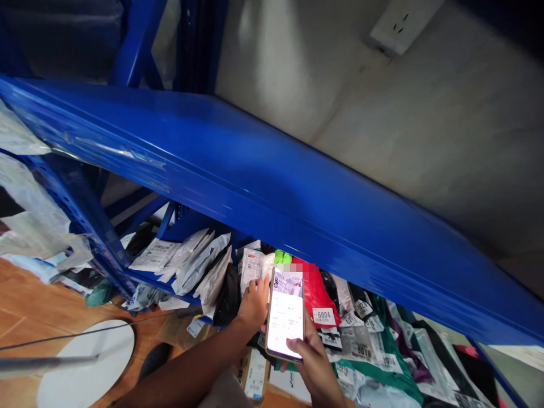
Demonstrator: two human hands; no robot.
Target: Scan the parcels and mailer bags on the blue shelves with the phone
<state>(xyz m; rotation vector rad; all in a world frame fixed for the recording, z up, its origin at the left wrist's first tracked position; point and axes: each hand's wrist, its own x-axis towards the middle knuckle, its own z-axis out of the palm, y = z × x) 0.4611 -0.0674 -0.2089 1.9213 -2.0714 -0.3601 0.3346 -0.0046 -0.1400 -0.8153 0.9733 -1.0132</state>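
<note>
My right hand (314,357) grips a phone (285,323), its thumb over the lower part of the lit screen. The upper screen shows a camera picture of a barcode label, with white form-like fields below. My left hand (255,303) is just left of the phone, fingers bent against a white plastic parcel (252,266) in the shelf row; its thumb and part of the grip are hidden. Behind the phone stands a red parcel (312,286) with a label reading 6004. A bright green package (283,256) shows above the phone.
A blue metal shelf beam (238,187) crosses above my hands. Grey and white parcels (202,263) lean to the left; labelled bags (365,345) stand at right. A round white base (87,362) with a pole and cable is on the floor. A socket (403,25) is on the wall.
</note>
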